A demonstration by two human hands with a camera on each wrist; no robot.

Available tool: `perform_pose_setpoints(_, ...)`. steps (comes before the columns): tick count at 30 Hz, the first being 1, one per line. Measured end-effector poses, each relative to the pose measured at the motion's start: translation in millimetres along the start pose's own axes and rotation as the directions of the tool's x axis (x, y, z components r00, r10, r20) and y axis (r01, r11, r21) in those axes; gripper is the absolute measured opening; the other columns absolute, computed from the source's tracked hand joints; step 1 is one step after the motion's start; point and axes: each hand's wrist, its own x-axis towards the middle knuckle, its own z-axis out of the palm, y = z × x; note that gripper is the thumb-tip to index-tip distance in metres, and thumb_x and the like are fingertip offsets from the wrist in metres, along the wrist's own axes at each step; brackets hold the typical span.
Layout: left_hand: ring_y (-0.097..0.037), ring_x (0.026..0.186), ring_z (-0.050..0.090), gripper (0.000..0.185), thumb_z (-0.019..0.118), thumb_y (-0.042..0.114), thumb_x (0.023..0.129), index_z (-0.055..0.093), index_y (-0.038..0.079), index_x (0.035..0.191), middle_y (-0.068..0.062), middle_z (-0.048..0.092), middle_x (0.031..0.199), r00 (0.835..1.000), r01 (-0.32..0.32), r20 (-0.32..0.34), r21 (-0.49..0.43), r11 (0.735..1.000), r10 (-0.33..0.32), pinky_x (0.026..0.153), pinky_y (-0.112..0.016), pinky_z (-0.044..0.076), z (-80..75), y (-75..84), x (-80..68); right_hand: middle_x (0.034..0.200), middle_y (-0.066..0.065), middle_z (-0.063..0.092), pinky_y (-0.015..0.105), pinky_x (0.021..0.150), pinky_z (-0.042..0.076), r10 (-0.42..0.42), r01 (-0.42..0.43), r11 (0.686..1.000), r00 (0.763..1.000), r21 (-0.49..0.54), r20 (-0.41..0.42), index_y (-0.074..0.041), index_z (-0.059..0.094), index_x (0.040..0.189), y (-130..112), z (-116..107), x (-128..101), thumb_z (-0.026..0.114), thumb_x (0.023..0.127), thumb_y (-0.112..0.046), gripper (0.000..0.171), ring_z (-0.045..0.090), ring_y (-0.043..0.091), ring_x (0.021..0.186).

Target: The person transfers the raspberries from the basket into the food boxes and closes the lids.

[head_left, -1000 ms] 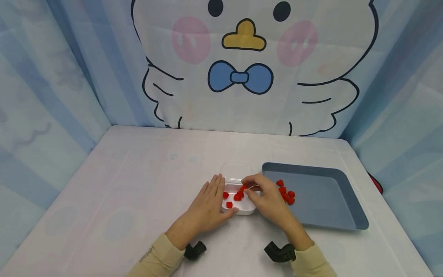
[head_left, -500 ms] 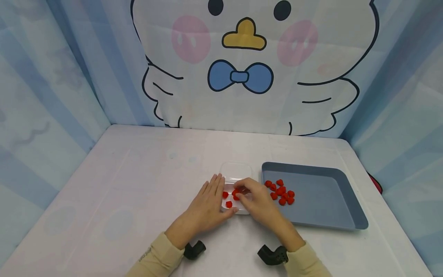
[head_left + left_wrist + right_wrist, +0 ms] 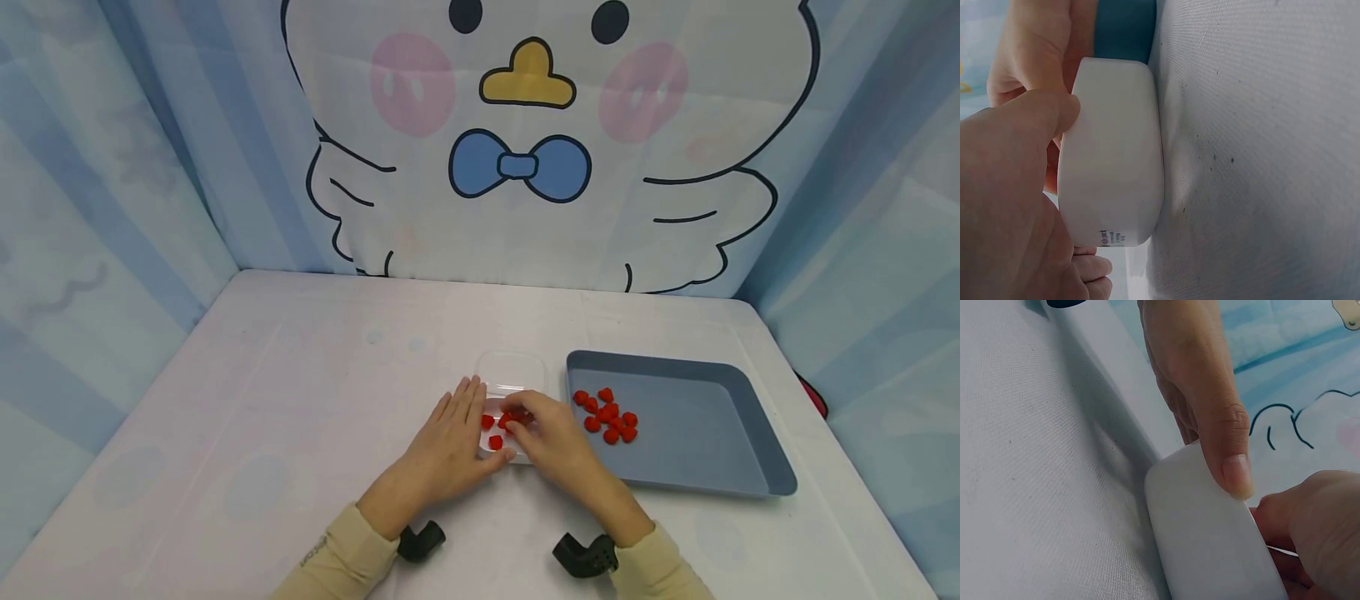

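Observation:
A small white plastic box (image 3: 1113, 156) stands on the cloth, with small red berry-like pieces (image 3: 496, 442) inside. My left hand (image 3: 450, 442) lies along its left side with straight fingers. The left thumb (image 3: 1235, 478) presses on the near rim. My right hand (image 3: 553, 433) reaches into the box from the right, its thumb and forefinger bent around a red piece (image 3: 507, 421). From the left wrist, the right fingers are partly hidden behind the box. Behind the box lies a clear lid (image 3: 512, 367).
To the right of the box, close behind the right hand, stands a blue-grey tray (image 3: 697, 433). Several more red pieces (image 3: 609, 413) lie at its left end. Printed curtains (image 3: 517, 233) close off the back and both sides of the white-covered table (image 3: 315, 367).
My right hand has moved left, further over the box, uncovering more red pieces in the tray. The left hand and the box have stayed in place.

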Motion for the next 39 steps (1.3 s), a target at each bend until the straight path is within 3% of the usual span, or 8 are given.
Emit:
perform_pose_setpoints(9,-0.031,0.154,0.017,0.097,0.052,0.065,0.092,0.020,0.000,0.156,-0.016,0.020,0.165,1.000,0.006,0.005,0.009,1.000,-0.006,0.124,-0.052,0.020,-0.3,0.8,0.7,0.107,0.005,0.073,0.033,0.085,0.060,0.022,-0.022,0.998,1.000,0.063,0.009,-0.004,0.068,0.112,0.9,-4.4,0.1,0.073,0.086,0.001,0.027,0.068,0.016,0.093)
perform_pose_setpoints(15,-0.031,0.154,0.016,0.098,0.052,0.065,0.092,0.019,0.000,0.157,-0.016,0.019,0.165,1.000,0.006,0.009,0.022,1.000,-0.006,0.124,-0.052,0.020,-0.1,1.3,0.8,0.105,0.005,0.072,0.034,0.082,0.061,0.019,-0.016,0.996,0.999,0.089,-0.035,-0.004,0.069,0.109,2.7,-13.5,0.6,0.073,0.086,-0.001,0.024,0.068,0.015,0.091)
perform_pose_setpoints(28,-0.031,0.155,0.014,0.098,0.054,0.063,0.092,0.017,0.000,0.157,-0.016,0.018,0.166,1.000,0.020,0.024,-0.002,1.000,-0.020,0.125,-0.051,0.018,-2.5,2.8,0.5,0.106,0.005,0.071,0.039,0.086,0.060,0.104,-0.092,0.990,0.988,0.108,-0.118,-0.007,0.068,0.112,13.8,-43.0,-0.6,0.069,0.090,-0.001,0.022,0.068,0.018,0.097)
perform_pose_setpoints(35,-0.031,0.155,0.013,0.097,0.054,0.062,0.092,0.017,0.001,0.157,-0.015,0.017,0.166,0.999,0.025,0.036,-0.018,1.000,-0.024,0.125,-0.050,0.017,-2.6,2.3,0.7,0.112,0.007,0.070,0.019,0.086,0.056,0.166,-0.146,0.980,0.975,0.136,-0.149,-0.006,0.067,0.115,22.7,-56.5,-2.8,0.065,0.094,-0.004,0.021,0.067,0.020,0.100)
perform_pose_setpoints(39,-0.031,0.155,0.014,0.097,0.054,0.062,0.092,0.017,0.000,0.157,-0.015,0.017,0.166,0.999,0.019,0.032,-0.012,1.000,-0.019,0.125,-0.050,0.017,-2.0,1.7,0.9,0.112,0.010,0.070,0.015,0.082,0.055,0.190,-0.163,0.972,0.968,0.168,-0.166,-0.005,0.067,0.114,27.0,-63.9,-4.2,0.064,0.094,-0.003,0.020,0.068,0.023,0.099)
